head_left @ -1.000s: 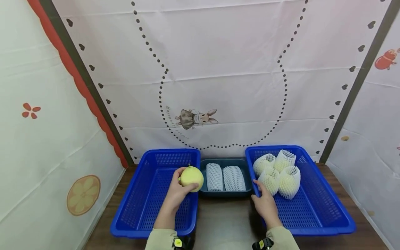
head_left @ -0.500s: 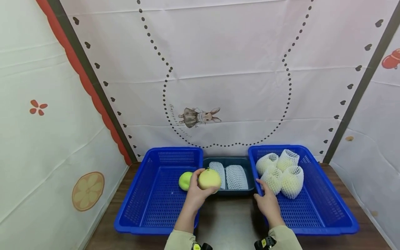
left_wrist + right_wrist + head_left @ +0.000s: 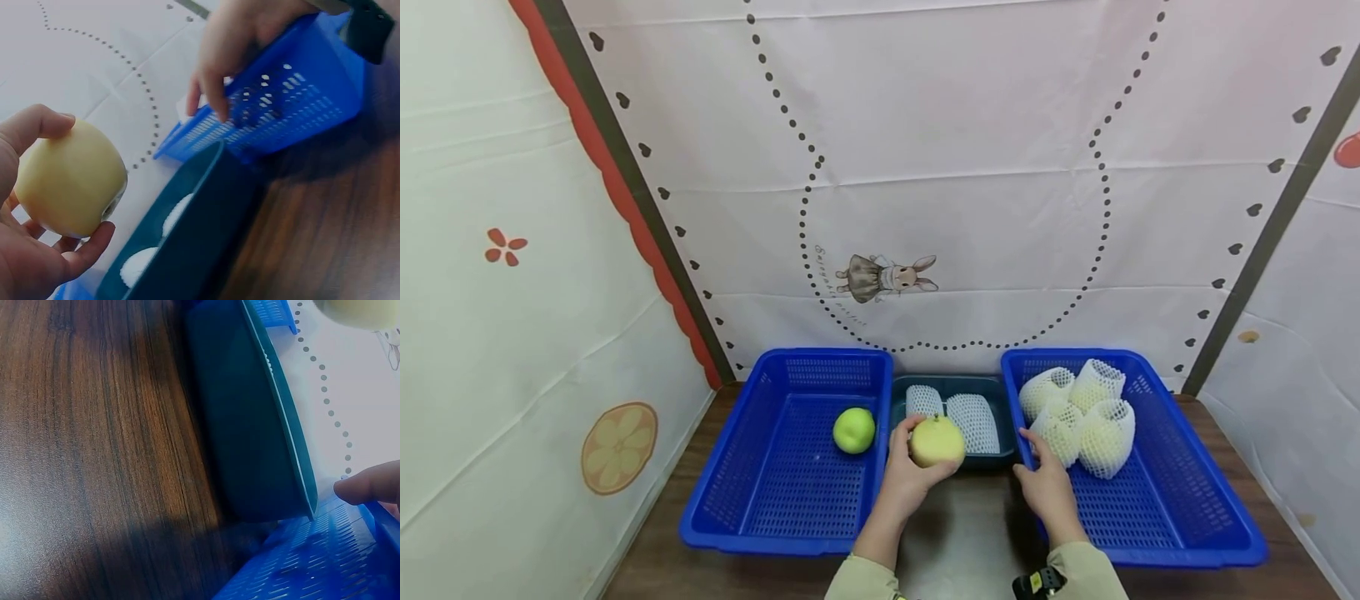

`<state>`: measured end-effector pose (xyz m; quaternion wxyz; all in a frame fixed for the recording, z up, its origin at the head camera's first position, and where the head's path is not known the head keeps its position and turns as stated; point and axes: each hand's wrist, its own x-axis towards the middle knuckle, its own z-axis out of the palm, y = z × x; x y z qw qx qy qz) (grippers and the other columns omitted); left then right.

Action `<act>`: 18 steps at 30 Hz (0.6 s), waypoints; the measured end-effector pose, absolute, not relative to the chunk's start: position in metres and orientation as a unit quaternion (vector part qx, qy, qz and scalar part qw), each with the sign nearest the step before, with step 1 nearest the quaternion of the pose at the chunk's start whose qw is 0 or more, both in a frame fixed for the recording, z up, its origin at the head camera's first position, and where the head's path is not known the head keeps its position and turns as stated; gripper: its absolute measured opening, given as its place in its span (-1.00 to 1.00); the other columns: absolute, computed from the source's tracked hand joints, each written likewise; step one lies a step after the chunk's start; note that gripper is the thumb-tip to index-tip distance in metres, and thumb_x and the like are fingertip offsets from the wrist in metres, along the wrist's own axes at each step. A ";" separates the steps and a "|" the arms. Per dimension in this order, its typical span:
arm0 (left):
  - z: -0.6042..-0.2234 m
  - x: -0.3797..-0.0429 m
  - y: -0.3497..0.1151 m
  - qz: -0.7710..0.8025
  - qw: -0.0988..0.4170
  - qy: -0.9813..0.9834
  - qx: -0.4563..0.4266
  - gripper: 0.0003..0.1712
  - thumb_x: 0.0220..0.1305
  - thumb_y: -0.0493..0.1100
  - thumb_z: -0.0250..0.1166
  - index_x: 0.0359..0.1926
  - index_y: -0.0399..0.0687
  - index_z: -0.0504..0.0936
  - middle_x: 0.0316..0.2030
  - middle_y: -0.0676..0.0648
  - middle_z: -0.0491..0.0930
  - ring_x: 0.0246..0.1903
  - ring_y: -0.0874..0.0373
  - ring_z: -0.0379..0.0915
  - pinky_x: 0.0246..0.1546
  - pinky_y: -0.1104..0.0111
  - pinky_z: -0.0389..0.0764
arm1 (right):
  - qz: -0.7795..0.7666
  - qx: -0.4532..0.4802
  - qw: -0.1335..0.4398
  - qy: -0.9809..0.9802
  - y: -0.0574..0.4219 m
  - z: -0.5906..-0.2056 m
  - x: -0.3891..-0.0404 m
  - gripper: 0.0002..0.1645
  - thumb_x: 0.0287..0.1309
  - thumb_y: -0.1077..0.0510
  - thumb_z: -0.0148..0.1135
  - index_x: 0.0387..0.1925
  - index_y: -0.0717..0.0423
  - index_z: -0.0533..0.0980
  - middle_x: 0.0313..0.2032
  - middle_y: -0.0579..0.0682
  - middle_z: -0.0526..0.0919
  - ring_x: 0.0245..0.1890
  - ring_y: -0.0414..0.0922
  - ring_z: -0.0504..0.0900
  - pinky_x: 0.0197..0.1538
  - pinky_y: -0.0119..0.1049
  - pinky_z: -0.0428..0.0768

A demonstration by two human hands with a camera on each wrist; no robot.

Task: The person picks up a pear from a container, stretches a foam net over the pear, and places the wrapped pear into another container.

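My left hand [image 3: 908, 475] holds a yellow apple [image 3: 937, 442] between thumb and fingers, above the front edge of a dark green tray [image 3: 951, 385]. The stem points up in the head view; the left wrist view shows the apple [image 3: 72, 178] gripped at its sides. Two white foam net sleeves [image 3: 972, 423] lie in the tray, the left one partly hidden by hand and fruit. My right hand [image 3: 1048, 492] grips the left rim of the right blue basket [image 3: 1195, 492]. In that basket sit several pale fruits in foam nets [image 3: 1107, 437].
A left blue basket [image 3: 730, 467] holds one green apple [image 3: 853, 430] near its right wall. The tray stands between the two baskets, touching or nearly touching them. Brown wood-grain table [image 3: 112, 425] lies in front; printed cloth [image 3: 970, 217] hangs behind and at both sides.
My left hand has carried the yellow apple rightward from over the left basket to the front of the tray, uncovering the green apple. My right hand stays at the basket rim.
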<state>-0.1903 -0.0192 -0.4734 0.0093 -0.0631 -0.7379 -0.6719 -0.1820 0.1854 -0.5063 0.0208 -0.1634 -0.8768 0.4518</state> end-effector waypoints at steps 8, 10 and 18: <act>-0.483 -0.182 -0.012 -0.668 0.004 -0.742 -0.057 -0.17 -0.18 -0.32 0.44 0.18 -0.19 0.28 0.13 -0.19 0.23 -0.03 -0.07 0.32 -0.07 0.15 0.38 | 0.456 -0.167 0.010 -0.874 0.185 -0.506 -0.183 -0.35 0.21 0.24 0.05 0.33 0.00 0.17 0.20 0.40 0.25 0.10 0.29 0.30 0.02 0.23 0.29; -0.496 -0.185 -0.012 -0.666 0.010 -0.743 -0.057 -0.15 -0.20 -0.31 0.46 0.18 -0.17 0.28 0.15 -0.18 0.23 -0.02 -0.06 0.32 -0.07 0.15 0.37 | 0.454 -0.169 0.009 -0.875 0.186 -0.507 -0.183 -0.35 0.21 0.23 0.05 0.33 -0.01 0.17 0.20 0.40 0.25 0.11 0.30 0.29 0.03 0.24 0.29; -0.531 -0.189 -0.009 -0.665 0.018 -0.744 -0.063 -0.14 -0.27 -0.30 0.51 0.13 -0.17 0.31 0.11 -0.17 0.26 0.03 -0.04 0.29 0.00 0.15 0.34 | 0.456 -0.170 0.007 -0.874 0.187 -0.506 -0.184 -0.34 0.20 0.23 0.04 0.33 0.00 0.17 0.21 0.39 0.24 0.13 0.29 0.28 0.04 0.24 0.27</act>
